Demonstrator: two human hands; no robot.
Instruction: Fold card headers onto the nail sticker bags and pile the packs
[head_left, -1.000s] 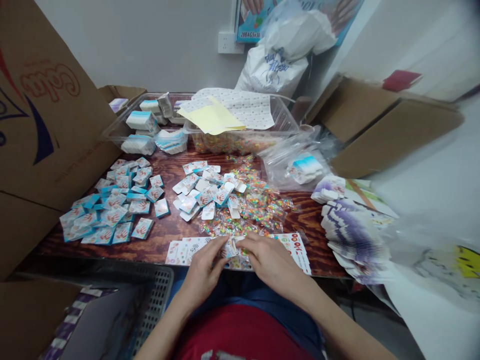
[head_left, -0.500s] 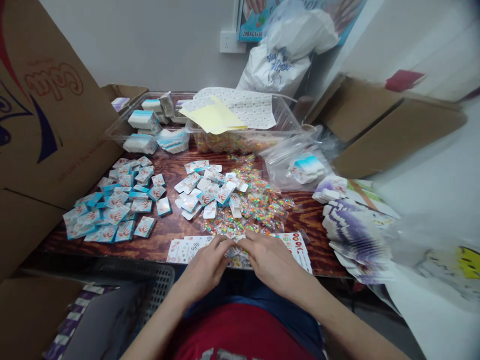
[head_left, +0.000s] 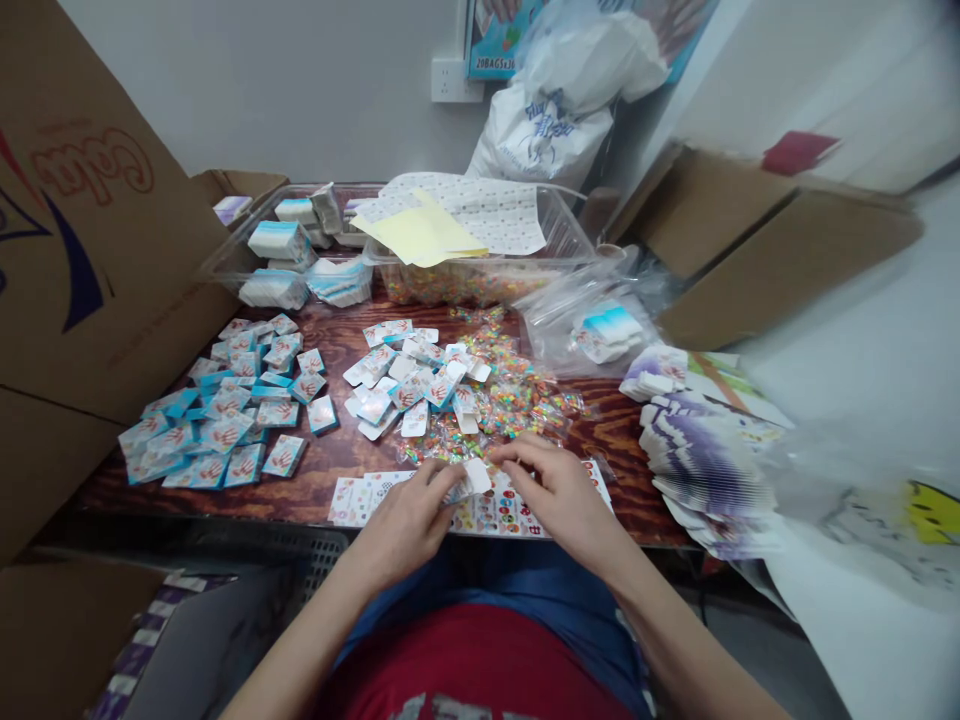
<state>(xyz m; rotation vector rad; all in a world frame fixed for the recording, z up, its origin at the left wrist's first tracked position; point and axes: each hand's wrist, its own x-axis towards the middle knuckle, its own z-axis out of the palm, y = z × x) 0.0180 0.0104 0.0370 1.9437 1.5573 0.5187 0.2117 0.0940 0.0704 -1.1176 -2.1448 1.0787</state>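
Note:
My left hand [head_left: 409, 510] is closed on a small white carton [head_left: 474, 479] with its end flap raised. To the right of the carton, my right hand [head_left: 559, 495] has its thumb and forefinger a little apart, with the fingertips at the near edge of a heap of small clear candy sachets [head_left: 517, 375]. I see nothing held in it. Beneath both hands lie printed sticker sheets [head_left: 495, 512] along the table's front edge. Left of the sachets is a pile of open-flapped cartons [head_left: 412, 385]. Farther left are closed blue-and-white cartons with a hand print [head_left: 232, 405].
Clear plastic trays [head_left: 570, 250] at the back hold flat carton stacks and more sachets. A bag of flat cartons [head_left: 607, 330] lies at right, beside purple-and-white flat cartons [head_left: 697, 460]. Large cardboard boxes [head_left: 82, 250] flank the wooden table [head_left: 637, 500].
My right hand has come away from the carton, moving right and forward to the sachets. The carton stays in my left hand, its white flap now showing. The view has shifted slightly.

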